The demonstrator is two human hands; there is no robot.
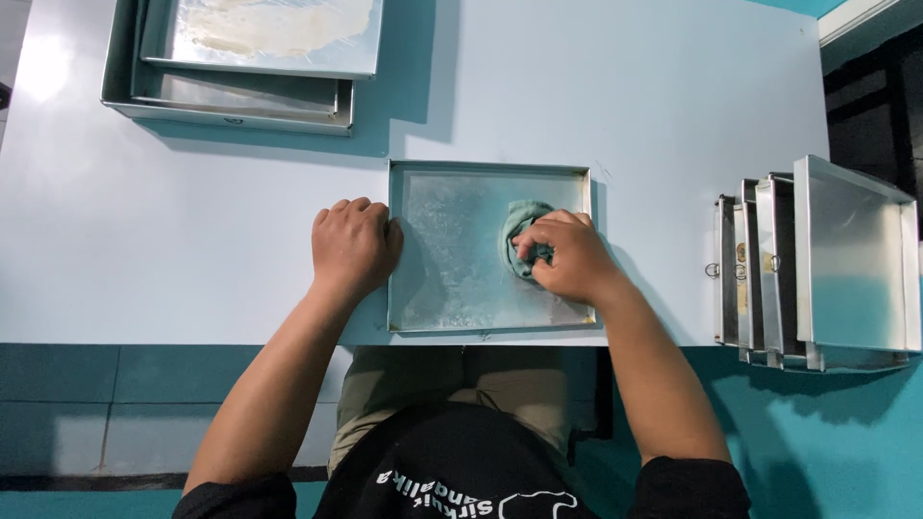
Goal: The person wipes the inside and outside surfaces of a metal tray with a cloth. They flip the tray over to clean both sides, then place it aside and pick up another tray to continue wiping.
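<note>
Cloth (520,231) half under right hand (569,258)

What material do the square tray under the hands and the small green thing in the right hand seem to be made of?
The tray looks like thin sheet metal, perhaps aluminium: grey, dull shine, folded rim, with a smeared, cloudy film on its floor. The green thing seems to be soft cloth: it is bunched and creased under the right hand. The left hand rests at the tray's left rim.
</note>
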